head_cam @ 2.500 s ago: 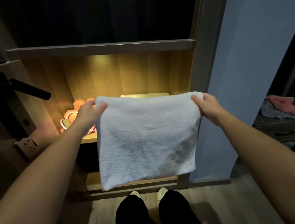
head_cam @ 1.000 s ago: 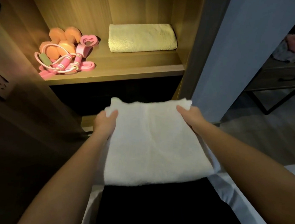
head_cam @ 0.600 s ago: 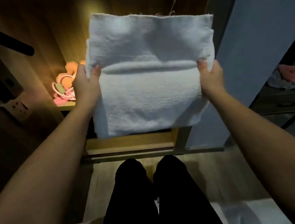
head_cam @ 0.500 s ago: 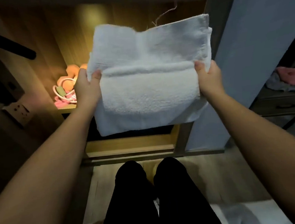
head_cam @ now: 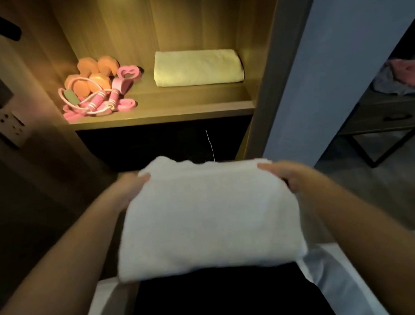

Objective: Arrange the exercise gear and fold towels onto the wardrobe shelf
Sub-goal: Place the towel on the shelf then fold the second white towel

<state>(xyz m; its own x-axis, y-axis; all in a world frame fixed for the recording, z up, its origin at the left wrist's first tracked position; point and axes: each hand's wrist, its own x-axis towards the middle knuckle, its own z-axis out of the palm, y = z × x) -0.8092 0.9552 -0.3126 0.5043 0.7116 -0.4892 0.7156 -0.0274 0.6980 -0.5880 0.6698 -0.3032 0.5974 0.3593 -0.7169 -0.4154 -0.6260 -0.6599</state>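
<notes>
From the head camera I see a folded white towel (head_cam: 206, 215) lying across a lap in black trousers (head_cam: 226, 301). My left hand (head_cam: 131, 186) grips its far left corner and my right hand (head_cam: 281, 176) grips its far right corner, fingers curled round the edges. Beyond, on the lit wardrobe shelf (head_cam: 162, 113), a folded yellow towel (head_cam: 197, 67) lies at the right, with orange dumbbells (head_cam: 93, 74) and a pink skipping rope (head_cam: 96, 104) bunched together at the left.

Wardrobe shelf (head_cam: 184, 109) before me: exercise gear (head_cam: 95, 91) heaped at left edge (pink, orange); folded yellow towel (head_cam: 197, 67) toward right rear corner.
</notes>
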